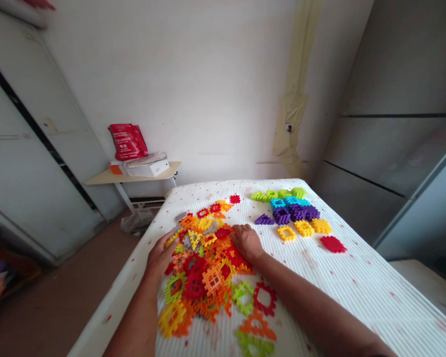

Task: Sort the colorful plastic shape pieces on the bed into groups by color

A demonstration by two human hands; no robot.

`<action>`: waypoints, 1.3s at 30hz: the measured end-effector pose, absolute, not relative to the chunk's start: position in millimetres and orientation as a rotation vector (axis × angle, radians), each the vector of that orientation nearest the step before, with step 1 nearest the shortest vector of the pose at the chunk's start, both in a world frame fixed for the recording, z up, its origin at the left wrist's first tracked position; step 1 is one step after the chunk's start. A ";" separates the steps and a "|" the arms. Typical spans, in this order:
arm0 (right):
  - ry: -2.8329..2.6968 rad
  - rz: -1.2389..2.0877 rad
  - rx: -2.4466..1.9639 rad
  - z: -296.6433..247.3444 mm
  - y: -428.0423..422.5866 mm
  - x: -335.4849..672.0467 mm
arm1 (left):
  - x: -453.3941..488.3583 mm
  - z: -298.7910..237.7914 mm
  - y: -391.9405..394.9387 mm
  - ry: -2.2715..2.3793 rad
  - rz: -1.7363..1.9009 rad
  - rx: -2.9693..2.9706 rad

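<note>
A loose pile [208, 270] of red, orange, yellow and green tiles is spread over the near left of the bed [357, 292]. The left hand [160, 258] is laid open on the pile's left edge. The right hand [247, 242] is rested palm down on its far side, with nothing gripped. Sorted rows [293, 210] of green, blue, purple and yellow tiles are seen at the far right, a red tile [333, 244] just beside them

A plain white plastered wall [208, 74] fills the upper middle, grey panelled cabinets [22, 163] at both edges. Centre left, a small beige wooden side table [134, 176] stands on brown floor [59, 297]
</note>
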State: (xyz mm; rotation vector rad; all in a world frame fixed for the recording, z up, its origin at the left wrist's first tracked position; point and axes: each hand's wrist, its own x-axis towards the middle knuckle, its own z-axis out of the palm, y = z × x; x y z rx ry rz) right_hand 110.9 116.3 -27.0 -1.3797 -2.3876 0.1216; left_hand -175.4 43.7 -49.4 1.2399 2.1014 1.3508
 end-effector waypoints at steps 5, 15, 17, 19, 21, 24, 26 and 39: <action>-2.389 0.049 -1.414 -8.4 154.0 105.9 | -185.0 -48.5 48.0 2.052 1.467 1.119; -2.405 0.075 -1.684 3.3 245.9 70.9 | -201.9 -50.0 70.7 2.064 1.384 1.248; -2.433 0.082 -1.730 1.7 256.0 66.2 | -203.8 -51.6 77.1 2.071 1.335 1.315; -2.468 0.083 -1.765 0.0 263.0 64.0 | -205.0 -53.0 81.5 2.064 1.291 1.348; -2.501 0.071 -1.789 -1.6 266.7 63.7 | -205.5 -53.8 82.9 2.027 1.264 1.339; -2.535 0.034 -1.808 -1.4 266.5 64.5 | -204.7 -52.5 79.4 1.975 1.301 1.259; -2.554 0.016 -1.799 2.7 262.8 65.2 | -203.2 -49.8 75.1 1.949 1.399 1.196; -2.687 0.535 -1.175 64.4 135.1 194.4 | -211.2 -49.6 64.8 1.496 2.068 0.650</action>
